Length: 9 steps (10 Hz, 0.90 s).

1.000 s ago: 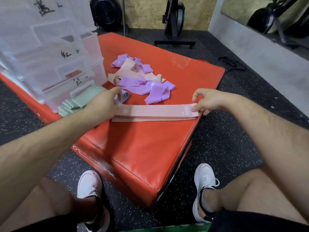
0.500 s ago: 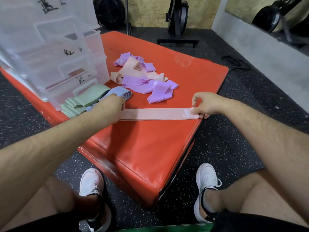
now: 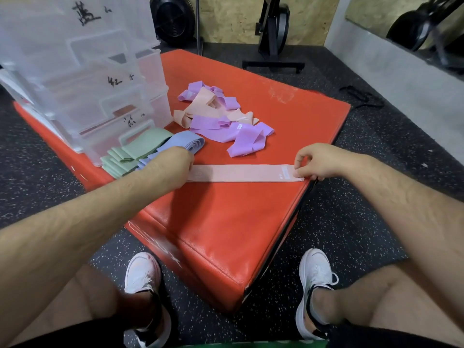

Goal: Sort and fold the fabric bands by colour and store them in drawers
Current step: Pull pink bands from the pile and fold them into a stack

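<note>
The right hand's (image 3: 324, 162) thumb and bent fingers (image 3: 301, 160) pinch the right end of the pink band (image 3: 241, 173), next to its small pale label. The left hand (image 3: 173, 169) is curled knuckles-up over the opposite end, its fingertips hidden beneath it. Between the hands, the band lies flat and straight as a long, narrow, doubled strip of matte woven fabric. Its long axis runs left to right across the near part of the red padded block (image 3: 226, 237), and its right end reaches the block's edge. Behind it is a loose tangle of purple and peach bands (image 3: 221, 119). By the left hand are a rolled blue band (image 3: 187, 144) and folded green bands (image 3: 130, 154), in front of translucent plastic drawers (image 3: 100, 96).
</note>
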{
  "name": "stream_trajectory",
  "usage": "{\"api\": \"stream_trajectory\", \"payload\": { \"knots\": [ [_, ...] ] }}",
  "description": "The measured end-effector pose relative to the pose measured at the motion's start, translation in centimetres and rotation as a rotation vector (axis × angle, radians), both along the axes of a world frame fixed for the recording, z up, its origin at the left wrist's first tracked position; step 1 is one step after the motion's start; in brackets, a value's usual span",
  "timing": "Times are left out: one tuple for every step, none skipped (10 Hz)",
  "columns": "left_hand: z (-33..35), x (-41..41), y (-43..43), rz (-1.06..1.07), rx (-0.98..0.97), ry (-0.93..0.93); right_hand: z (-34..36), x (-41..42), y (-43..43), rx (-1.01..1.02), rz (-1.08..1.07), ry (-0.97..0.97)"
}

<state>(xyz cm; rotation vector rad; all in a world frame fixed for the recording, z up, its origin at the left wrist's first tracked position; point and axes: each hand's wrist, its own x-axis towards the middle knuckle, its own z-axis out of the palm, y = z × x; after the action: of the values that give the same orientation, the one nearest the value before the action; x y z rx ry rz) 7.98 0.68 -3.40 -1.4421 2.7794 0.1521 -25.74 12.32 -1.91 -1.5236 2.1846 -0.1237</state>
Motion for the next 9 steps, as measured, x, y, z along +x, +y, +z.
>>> {"api": "stream_trajectory", "payload": {
  "knots": [
    [0.3,-0.2,-0.4,0.004,-0.006,-0.017,1.8,1.4,0.1,0.010,0.058,0.165],
    [1.1,-1.6,-0.6,-0.021,-0.054,0.083,2.5,2.2,-0.9,-0.084,0.112,0.162],
    [1.9,-3.6,-1.1,-0.116,-0.194,0.183,3.2,3.7,-2.6,-0.231,0.138,0.111],
    [3.1,-6.0,-2.2,-0.120,-0.164,0.261,3.4,5.2,-4.8,-0.309,0.155,0.028],
    [3.7,-8.2,-3.9,-0.161,-0.175,0.330,3.0,6.2,-7.4,-0.356,0.172,-0.014],
    [3.1,-10.0,-6.2,-0.155,-0.151,0.312,1.5,6.7,-10.4,-0.363,0.157,0.024],
    [2.1,-11.3,-8.0,-0.115,-0.118,0.270,0.2,6.6,-12.9,-0.304,0.046,0.073],
    [1.1,-12.4,-9.7,-0.076,-0.065,0.268,-0.8,6.3,-15.4,-0.216,-0.022,0.045],
    [0.6,-13.2,-10.9,-0.062,-0.052,0.266,-1.6,5.8,-17.2,-0.168,-0.068,-0.033]
  ]
}}
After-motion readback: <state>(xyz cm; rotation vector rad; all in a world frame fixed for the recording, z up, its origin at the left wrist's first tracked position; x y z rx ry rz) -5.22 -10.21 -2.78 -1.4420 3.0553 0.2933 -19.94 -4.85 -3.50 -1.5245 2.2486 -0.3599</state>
